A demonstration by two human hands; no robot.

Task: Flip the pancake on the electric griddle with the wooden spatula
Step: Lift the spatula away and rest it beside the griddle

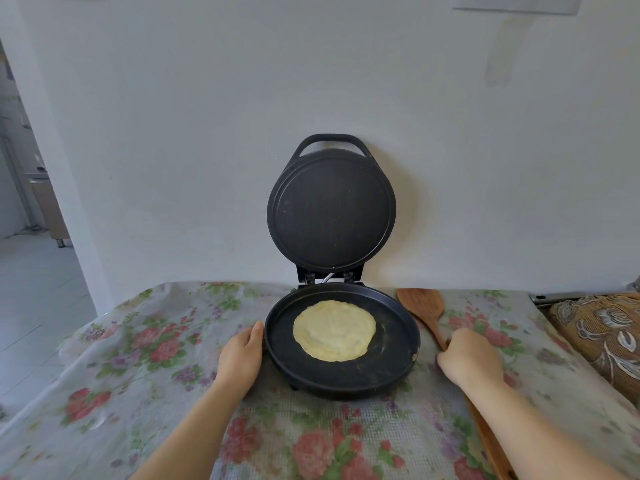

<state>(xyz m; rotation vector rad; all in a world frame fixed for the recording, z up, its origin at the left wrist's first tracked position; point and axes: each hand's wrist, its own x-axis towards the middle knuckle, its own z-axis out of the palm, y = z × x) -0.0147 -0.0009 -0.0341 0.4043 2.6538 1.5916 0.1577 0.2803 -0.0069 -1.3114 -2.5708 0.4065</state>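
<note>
One pancake [334, 330], pale yellow, roughly round, lying flat on the lower plate of the electric griddle [346, 375], set a little toward the far side of the plate. Top surface looks uncooked-pale, no browning visible.

One griddle, black, two round plates: lower one flat on the table, lid [331, 209] hinged up behind it, near upright against the white wall [207, 116], handle at the top.

One wooden spatula [424, 311], just right of the griddle, lying on the cloth. Blade points away, toward the wall; long axis runs from far-left to near-right, handle passing under the right hand and coming out along the forearm toward the near edge.

Two hands. Left hand [241, 358] rests on the cloth, fingers together and loosely extended, thumb side against the griddle's left rim; grips nothing. Right hand [467, 360] sits over the spatula handle, fingers curled down over it; whether the grip is closed, cannot tell.

One floral tablecloth [138, 358] covers the table. One patterned brown cushion [602, 334] at far right.
</note>
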